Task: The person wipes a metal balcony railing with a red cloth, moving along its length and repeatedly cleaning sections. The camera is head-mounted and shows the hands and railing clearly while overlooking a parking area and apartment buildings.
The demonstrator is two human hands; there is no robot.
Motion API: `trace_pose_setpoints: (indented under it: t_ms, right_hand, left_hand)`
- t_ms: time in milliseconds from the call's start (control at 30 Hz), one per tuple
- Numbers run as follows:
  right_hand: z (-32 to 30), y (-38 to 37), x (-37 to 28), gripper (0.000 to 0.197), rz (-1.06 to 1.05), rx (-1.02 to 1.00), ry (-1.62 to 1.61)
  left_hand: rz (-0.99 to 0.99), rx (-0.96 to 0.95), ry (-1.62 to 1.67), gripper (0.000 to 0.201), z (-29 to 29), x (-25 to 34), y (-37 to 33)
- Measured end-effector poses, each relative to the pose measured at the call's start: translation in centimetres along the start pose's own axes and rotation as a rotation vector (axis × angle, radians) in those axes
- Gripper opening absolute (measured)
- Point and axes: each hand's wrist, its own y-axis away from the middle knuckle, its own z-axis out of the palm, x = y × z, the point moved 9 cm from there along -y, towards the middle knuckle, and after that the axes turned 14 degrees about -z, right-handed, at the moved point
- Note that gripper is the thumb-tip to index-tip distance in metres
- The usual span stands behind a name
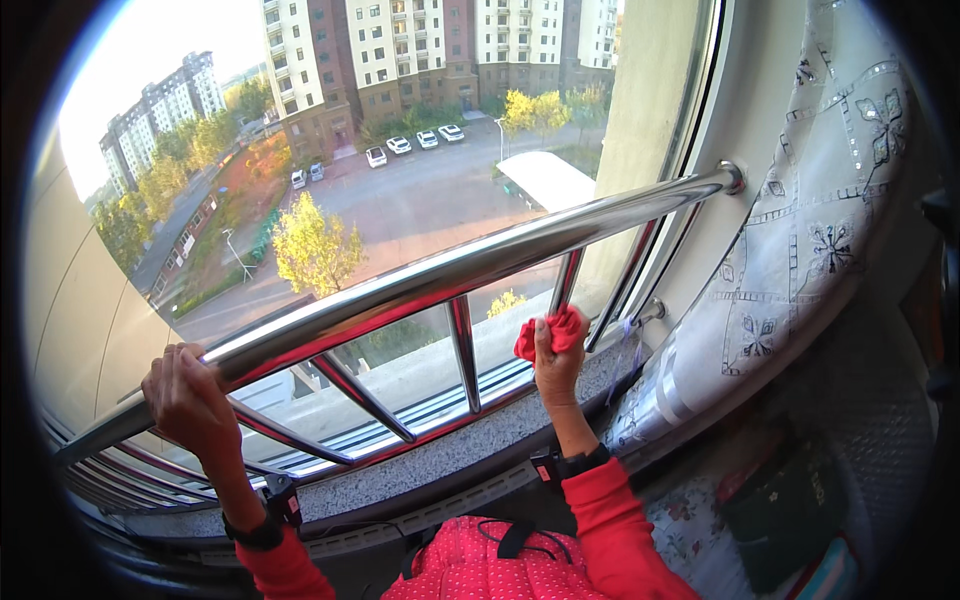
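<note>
A home is suggested, apparently an upper-storey apartment: the large window (420, 215) is guarded by a polished metal railing (480, 260) above a speckled stone sill (455, 447), and is flanked by a pale curtain (790, 255) patterned with dark flower-like motifs. Residential tower blocks (410, 50), parked cars (399, 145) and yellow-leaved trees (316, 248) are seen from well above the ground.

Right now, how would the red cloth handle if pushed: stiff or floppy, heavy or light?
Probably floppy: the red cloth is crumpled into folds in the right hand. Likely light, being small enough to bunch in one hand. It may slide easily along the upright bar, whose metal looks smooth and shiny.
</note>
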Motion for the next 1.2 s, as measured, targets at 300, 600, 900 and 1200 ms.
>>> trace_pose_setpoints:
  t_ms: [300, 600, 900, 1200]
  right_hand:
    - [-0.8, 11.3, 7.3, 0.045, 0.282, -0.087, 0.135]
    - [-0.2, -4.0, -3.2, 0.041, -0.035, -0.016, -0.033]
    - [0.5, 0.1, -0.2, 0.038, -0.063, 0.019, 0.014]
    - [-3.5, 6.7, 5.3, 0.048, 0.294, -0.17, 0.091]
  left_hand:
    - [-0.021, -0.027, -0.014, 0.034, 0.3, -0.5, 0.1]
    - [-0.006, -0.015, -0.014, 0.034, 0.3, -0.6, 0.2]
    - [-0.001, 0.016, -0.018, 0.032, 0.6, -1.2, 0.5]
    - [-0.006, 0.017, 0.019, 0.035, 0.2, -0.7, 0.2]
